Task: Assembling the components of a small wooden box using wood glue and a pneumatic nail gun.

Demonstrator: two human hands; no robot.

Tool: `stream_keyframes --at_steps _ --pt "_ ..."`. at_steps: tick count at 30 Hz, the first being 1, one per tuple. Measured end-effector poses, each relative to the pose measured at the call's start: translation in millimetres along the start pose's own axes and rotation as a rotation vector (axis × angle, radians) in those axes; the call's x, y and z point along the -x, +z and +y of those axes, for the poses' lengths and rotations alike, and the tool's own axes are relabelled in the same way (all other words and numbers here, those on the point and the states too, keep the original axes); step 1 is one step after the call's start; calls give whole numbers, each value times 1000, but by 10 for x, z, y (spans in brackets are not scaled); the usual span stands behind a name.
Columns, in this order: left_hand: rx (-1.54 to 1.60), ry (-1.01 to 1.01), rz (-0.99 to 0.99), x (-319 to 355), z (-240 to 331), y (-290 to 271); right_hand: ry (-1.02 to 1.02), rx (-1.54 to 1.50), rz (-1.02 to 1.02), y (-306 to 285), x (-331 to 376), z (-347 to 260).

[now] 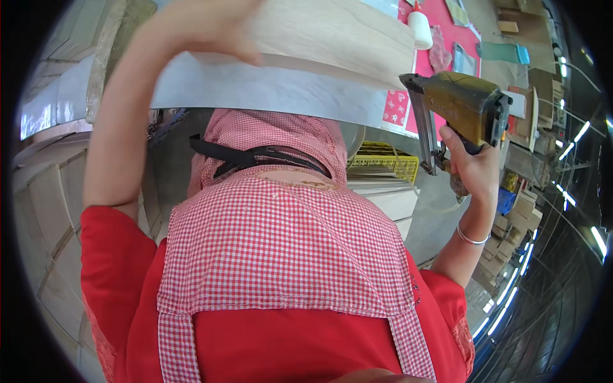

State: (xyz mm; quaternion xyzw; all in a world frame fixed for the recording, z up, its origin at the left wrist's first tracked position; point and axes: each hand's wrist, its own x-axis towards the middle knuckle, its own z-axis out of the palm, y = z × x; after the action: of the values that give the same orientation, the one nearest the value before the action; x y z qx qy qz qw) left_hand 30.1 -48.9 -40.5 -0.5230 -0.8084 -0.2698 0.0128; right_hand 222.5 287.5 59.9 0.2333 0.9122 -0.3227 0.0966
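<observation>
My left hand (207, 25) lies flat on a pale wooden board (332, 32) at the top of the view, fingers spread over its near edge. A grey-white sheet (268, 89) runs under the board's near edge. My right hand (476, 167) grips the handle of a brass-coloured pneumatic nail gun (466, 102), held upright to the right of the board, its narrow nose (426, 137) pointing down. A thin bangle (471, 239) circles that wrist. My red shirt and red-checked apron (281, 255) fill the lower middle.
A white glue bottle (419, 27) stands on a red mat (440, 70) beyond the board. A yellow plastic crate (386, 165) sits below the table edge. Small wooden blocks (517, 217) are stacked at the right; pale panels (45, 198) lean at the left.
</observation>
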Motion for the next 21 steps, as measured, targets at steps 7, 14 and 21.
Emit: stream_keyframes --at_steps 7,14,21 --pt "-270 -389 -302 144 66 -158 -282 -108 -62 305 -51 -122" --pt "-414 -68 127 141 183 57 -260 -112 -95 403 -50 -223" --pt "-170 -358 -155 48 226 -45 -126 -104 -90 451 34 -304"
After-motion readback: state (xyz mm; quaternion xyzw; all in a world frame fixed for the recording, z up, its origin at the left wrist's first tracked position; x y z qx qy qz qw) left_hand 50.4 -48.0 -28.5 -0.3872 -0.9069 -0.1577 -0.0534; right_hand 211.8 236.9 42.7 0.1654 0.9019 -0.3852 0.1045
